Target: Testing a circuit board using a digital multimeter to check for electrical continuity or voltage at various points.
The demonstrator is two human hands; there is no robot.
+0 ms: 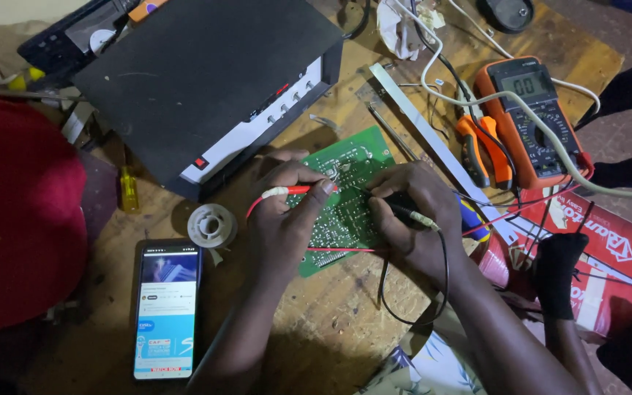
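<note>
Bench inventory, seen from beside the worker.

1. Green circuit board (pixel 345 212): flat on the wooden table (pixel 316 322), solder side up, centre of the bench, so both probes can reach its joints.
2. Left hand (pixel 287 212): closed in a pen grip on the red probe (pixel 298 191), tip pressed to the board's upper edge; heel resting at the board's 9 o'clock side, apparently for steadiness.
3. Right hand (pixel 411 219): closed on the black probe (pixel 396 205), tip set on the board from its 3 o'clock side; its lead loops down toward 6 o'clock.
4. Orange multimeter (pixel 532 121): at 2 o'clock from the board, display face up, readable from where the worker sits.
5. Black amplifier case (pixel 206 80): at 11 o'clock, pushed back from the board.
6. Smartphone (pixel 166 311): at 8 o'clock, screen lit, face up.
7. Solder spool (pixel 212 225): just left of the left hand.
8. Orange-handled pliers (pixel 477 146): beside the meter.
9. Red carton (pixel 594 256): at 4 o'clock, under trailing leads.
</note>
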